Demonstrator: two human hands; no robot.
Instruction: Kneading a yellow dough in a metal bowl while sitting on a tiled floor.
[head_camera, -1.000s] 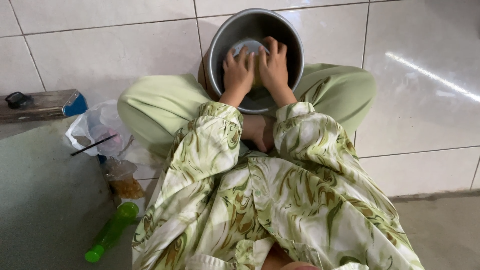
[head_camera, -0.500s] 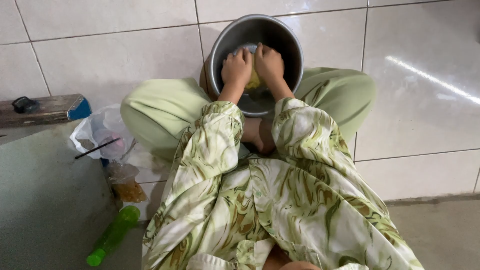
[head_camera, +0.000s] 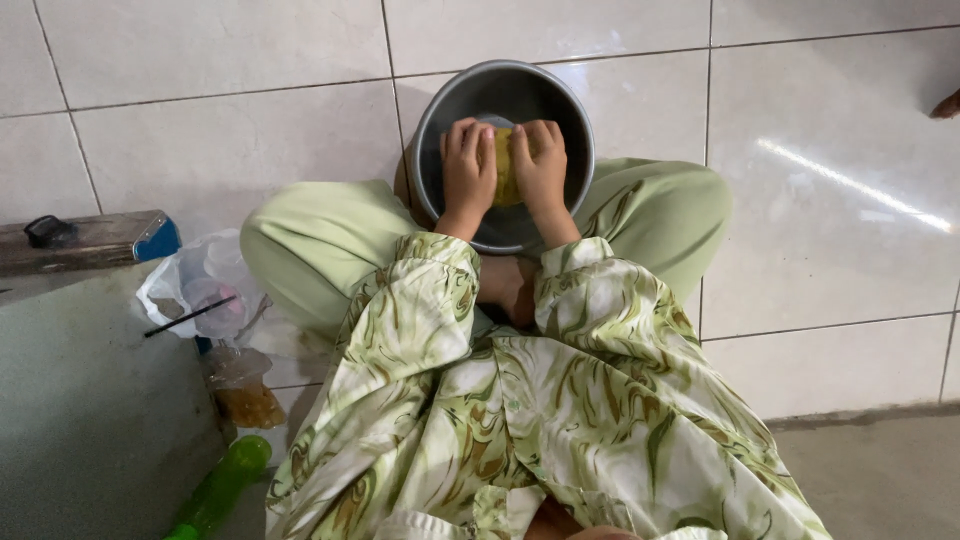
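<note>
Two hands down inside one metal bowl (head_camera: 440, 110), side by side, backs facing up. Left hand (head_camera: 467, 165) and right hand (head_camera: 540, 165) both have fingers curled over a yellow lump (head_camera: 504, 165) pressed between them; the grip is closed around it from either side, thumbs hidden, so how tightly I cannot tell. Only a narrow strip of the yellow thing shows between the two hands (too little to say what it is).

Bowl: round, grey, deep, standing on the white tiled floor (head_camera: 230, 150) between the person's folded knees, near the far edge of the floor as seen from here. Nothing else visible inside it past the hands.

Person sits cross-legged, pale green trousers, green-and-cream patterned sleeves (head_camera: 420, 300) reaching to the wrists.

To the person's left, by the floor's left edge: one clear plastic bag (head_camera: 185, 285) with a thin dark stick (head_camera: 190, 315) lying across it, one smaller bag of brownish stuff (head_camera: 245, 395) just below, one green bottle (head_camera: 215, 490) lying at the near left corner, one flat wooden block (head_camera: 95, 240) with a blue end.
</note>
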